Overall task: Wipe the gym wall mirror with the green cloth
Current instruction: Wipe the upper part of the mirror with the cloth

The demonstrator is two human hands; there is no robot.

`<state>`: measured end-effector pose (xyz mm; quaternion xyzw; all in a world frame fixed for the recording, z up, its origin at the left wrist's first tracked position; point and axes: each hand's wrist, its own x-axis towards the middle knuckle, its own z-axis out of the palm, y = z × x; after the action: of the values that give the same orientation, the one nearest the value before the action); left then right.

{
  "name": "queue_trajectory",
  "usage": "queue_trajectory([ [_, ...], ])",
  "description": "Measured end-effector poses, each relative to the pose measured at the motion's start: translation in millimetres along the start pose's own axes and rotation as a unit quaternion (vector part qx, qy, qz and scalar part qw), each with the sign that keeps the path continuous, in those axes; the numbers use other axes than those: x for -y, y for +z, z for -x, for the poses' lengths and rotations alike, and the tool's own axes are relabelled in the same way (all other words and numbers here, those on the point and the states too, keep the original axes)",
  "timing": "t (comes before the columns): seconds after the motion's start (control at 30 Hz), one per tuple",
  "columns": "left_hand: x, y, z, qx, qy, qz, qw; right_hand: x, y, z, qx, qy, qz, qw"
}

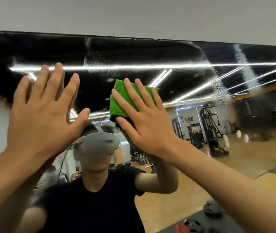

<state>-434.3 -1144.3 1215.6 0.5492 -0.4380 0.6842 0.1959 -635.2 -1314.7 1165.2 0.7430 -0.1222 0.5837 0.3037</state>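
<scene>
At frame centre the right hand, grip wide, presses the folded green cloth flat against the wall mirror with straight fingers; the left hand, centre left, is spread, holding nothing.

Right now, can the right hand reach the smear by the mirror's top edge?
Probably yes: the right hand presses the green cloth on the mirror below the smear, only bare glass between.

Folded green cloth flat against wall mirror, upper middle, bright and bunched; wet smears streaking toward top right.
</scene>
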Motion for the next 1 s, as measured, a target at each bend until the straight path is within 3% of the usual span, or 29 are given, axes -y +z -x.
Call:
queue_trajectory([
  [0.07,-2.4,1.6,1.4,-0.006,-0.003,0.024,1.000,-45.2,-5.8,15.7,0.006,0.000,0.007,1.000],
  [0.13,-2.4,3.4,1.3,-0.005,-0.009,0.028,1.000,-101.2,-13.5,24.9,-0.005,0.126,0.005,0.992],
  [0.23,-0.8,11.4,1.8,-0.010,0.002,0.008,1.000,-158.4,-26.2,22.9,-0.011,0.340,-0.025,0.940],
  [0.3,1.3,14.5,0.9,0.001,-0.007,-0.008,1.000,-155.0,-27.5,3.0,-0.027,0.407,-0.048,0.912],
  [0.4,1.1,13.4,1.4,-0.001,-0.003,-0.001,1.000,-99.8,-19.7,-32.4,-0.043,0.339,-0.032,0.939],
  [0.5,-2.0,5.0,2.7,-0.005,-0.004,0.022,1.000,-38.2,-8.2,-35.3,-0.023,0.135,-0.007,0.991],
  [0.6,-5.9,-1.1,2.4,0.001,-0.007,0.006,1.000,-51.9,-10.4,-11.3,0.015,-0.017,0.013,1.000],
  [0.67,-9.9,-4.0,0.9,0.011,-0.010,-0.035,0.999,-91.3,-17.9,-7.9,0.012,0.030,0.021,0.999],
  [0.77,-16.0,-17.3,-1.2,0.020,-0.014,-0.070,0.997,-120.1,-26.0,-35.8,-0.020,0.250,-0.020,0.968],
  [0.83,-16.9,-20.2,0.5,0.024,-0.011,-0.076,0.997,-97.6,-24.1,-71.9,-0.041,0.330,-0.032,0.943],
  [0.9,-17.0,-20.8,1.5,0.026,-0.010,-0.076,0.997,-56.5,-17.6,-108.5,-0.056,0.285,-0.023,0.957],
  [1.0,-15.3,-19.8,1.3,0.021,-0.008,-0.072,0.997,12.3,-8.7,-142.0,-0.056,0.116,0.003,0.992],
])
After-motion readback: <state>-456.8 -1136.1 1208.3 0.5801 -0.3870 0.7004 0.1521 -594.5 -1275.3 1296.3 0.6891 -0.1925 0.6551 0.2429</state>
